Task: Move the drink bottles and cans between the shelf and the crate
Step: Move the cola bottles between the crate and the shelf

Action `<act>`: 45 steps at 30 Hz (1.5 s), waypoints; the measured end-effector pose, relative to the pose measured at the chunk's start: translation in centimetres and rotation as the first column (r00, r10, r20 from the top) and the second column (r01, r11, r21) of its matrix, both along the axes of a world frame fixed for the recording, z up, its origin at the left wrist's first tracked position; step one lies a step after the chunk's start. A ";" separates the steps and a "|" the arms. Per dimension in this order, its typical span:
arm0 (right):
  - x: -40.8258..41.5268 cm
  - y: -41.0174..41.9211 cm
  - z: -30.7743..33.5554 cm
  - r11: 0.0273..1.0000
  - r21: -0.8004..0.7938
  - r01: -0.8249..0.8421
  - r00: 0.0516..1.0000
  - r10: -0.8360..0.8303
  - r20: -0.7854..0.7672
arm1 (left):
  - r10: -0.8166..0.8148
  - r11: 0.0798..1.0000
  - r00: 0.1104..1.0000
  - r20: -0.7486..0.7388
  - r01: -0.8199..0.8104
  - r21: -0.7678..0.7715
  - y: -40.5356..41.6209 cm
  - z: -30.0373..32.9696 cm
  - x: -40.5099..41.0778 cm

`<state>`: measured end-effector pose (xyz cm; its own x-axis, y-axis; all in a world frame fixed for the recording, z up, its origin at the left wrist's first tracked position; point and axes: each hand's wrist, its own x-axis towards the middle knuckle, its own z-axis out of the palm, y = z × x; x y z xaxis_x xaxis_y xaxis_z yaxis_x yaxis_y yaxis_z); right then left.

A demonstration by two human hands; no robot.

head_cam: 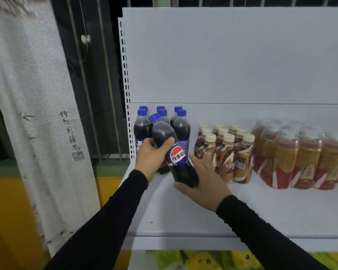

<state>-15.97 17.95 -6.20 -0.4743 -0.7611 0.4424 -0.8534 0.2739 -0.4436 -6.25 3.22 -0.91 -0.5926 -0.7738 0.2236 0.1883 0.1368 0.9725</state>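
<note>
A cola bottle [176,152] with a blue cap and blue label leans tilted over the white shelf [183,215]. My left hand [151,157] grips its upper body. My right hand [203,184] cups its base from the right. Behind it, several more cola bottles [180,127] stand upright in rows at the shelf's left end. The crate is not in view.
Brown coffee bottles [225,152] with cream caps stand in rows just right of my right hand. Shrink-wrapped tea bottles [300,158] fill the far right. A slotted shelf upright [127,90] borders the left. A white curtain [33,106] hangs at left. Yellow-green items [201,260] lie below.
</note>
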 end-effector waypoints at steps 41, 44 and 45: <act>0.8 -0.3 0.0 0.936 -0.235 -0.263 0.806 0.347 0.480 | -0.070 0.985 0.979 -0.190 0.099 0.143 -1.0 1.9 4.0; 1.2 -0.2 -0.1 0.950 -0.191 -0.248 0.856 0.307 0.416 | -0.044 0.994 0.980 -0.194 0.063 0.092 -0.6 1.6 3.8; 1.5 -0.2 -0.2 0.954 -0.183 -0.236 0.879 0.290 0.379 | -0.032 0.995 0.980 -0.197 0.049 0.083 -0.5 1.5 3.7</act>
<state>-14.52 17.76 -6.36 -0.4202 -0.8325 0.3611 -0.6307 -0.0181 -0.7758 -2.55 2.72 0.62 -0.5751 -0.7718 0.2712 0.3793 0.0421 0.9243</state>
